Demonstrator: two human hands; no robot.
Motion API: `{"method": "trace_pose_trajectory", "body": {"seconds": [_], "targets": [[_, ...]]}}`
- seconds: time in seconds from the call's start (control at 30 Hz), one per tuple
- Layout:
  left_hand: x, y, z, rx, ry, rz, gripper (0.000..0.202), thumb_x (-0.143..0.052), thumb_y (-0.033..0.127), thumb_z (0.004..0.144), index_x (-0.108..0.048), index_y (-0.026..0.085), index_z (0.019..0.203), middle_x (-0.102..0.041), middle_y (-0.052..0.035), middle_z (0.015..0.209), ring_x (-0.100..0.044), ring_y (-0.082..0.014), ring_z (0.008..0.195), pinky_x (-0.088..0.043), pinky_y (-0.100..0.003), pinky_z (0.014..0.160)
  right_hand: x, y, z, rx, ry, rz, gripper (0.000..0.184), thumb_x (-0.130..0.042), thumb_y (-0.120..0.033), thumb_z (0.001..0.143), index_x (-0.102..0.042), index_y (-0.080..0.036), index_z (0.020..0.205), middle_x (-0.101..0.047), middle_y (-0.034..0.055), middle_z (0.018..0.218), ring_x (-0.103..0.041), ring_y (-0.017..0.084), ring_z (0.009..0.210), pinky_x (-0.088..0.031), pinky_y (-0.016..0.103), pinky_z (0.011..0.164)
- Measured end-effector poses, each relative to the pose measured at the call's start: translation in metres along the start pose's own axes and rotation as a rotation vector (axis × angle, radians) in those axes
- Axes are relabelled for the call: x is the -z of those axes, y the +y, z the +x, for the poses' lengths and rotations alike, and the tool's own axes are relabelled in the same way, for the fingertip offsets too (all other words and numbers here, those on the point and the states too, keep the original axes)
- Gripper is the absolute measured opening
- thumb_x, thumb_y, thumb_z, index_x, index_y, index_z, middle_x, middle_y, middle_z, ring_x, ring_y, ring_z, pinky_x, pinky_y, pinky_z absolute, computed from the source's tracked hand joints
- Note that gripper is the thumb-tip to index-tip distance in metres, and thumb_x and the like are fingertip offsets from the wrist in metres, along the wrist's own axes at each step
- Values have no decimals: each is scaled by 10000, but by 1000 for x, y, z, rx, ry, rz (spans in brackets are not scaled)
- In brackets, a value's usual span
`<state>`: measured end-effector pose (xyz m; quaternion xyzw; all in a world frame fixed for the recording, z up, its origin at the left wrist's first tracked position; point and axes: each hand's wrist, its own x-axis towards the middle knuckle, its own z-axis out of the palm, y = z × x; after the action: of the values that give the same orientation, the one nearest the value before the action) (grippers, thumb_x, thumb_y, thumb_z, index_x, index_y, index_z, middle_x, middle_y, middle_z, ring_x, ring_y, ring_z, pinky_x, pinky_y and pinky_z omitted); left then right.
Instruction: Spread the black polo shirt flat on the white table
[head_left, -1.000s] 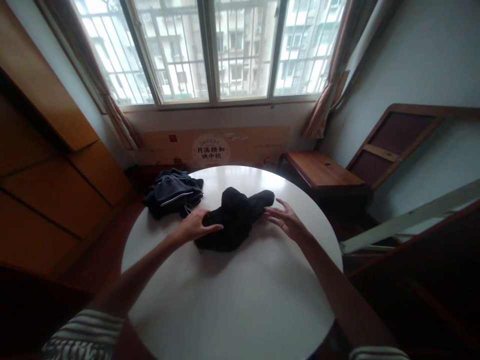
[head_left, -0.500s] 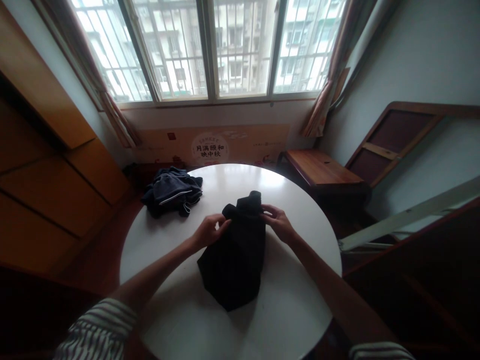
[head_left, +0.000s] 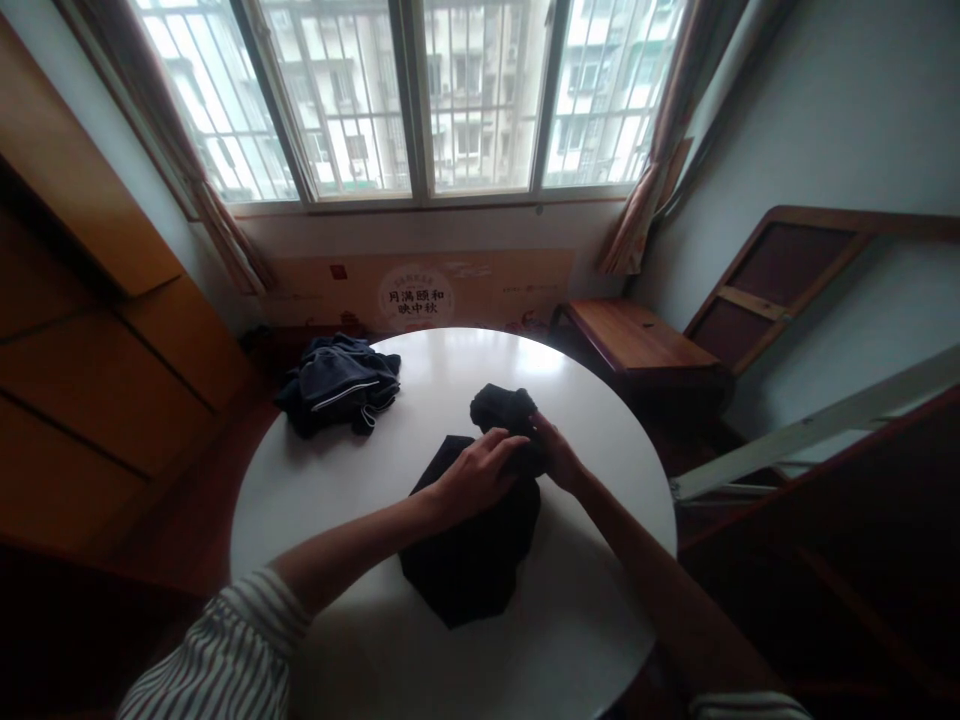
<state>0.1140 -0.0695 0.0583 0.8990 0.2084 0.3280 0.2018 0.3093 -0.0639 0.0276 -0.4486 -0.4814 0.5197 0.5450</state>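
A black garment [head_left: 472, 560] lies bunched on the white round table [head_left: 337, 640], its far end gathered up and lifted. My left hand [head_left: 480, 472] reaches across its middle, fingers closed on the gathered cloth. From the right side, my right hand [head_left: 555, 455] grips the same bunched part, close to my left fingertips. Which piece of clothing it is, I cannot tell, since the cloth is dark and folded.
A pile of dark navy clothes [head_left: 341, 385] with white piping sits at the table's far left. Beyond the table on the right stands a wooden seat [head_left: 637, 335]. Cabinets [head_left: 90, 400] line the left side, and a barred window [head_left: 412, 100] is ahead.
My left hand has moved right, over the garment, toward my right hand. The garment's upper end is now bunched and tipped to the right. My view has shifted slightly.
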Motion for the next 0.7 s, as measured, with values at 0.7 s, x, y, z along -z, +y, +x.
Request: {"method": "trace_pose_trajectory", "body": {"seconds": [0.7], "targets": [[7, -50, -10, 667, 11, -463, 564, -557, 682, 812, -590, 149, 633, -497, 23, 560, -399, -100, 510, -284, -233, 478, 9, 8, -4, -122, -174, -34, 899, -915, -453, 534, -589, -234, 1343, -647, 103, 1277, -633, 296, 1130, -499, 442, 995]]}}
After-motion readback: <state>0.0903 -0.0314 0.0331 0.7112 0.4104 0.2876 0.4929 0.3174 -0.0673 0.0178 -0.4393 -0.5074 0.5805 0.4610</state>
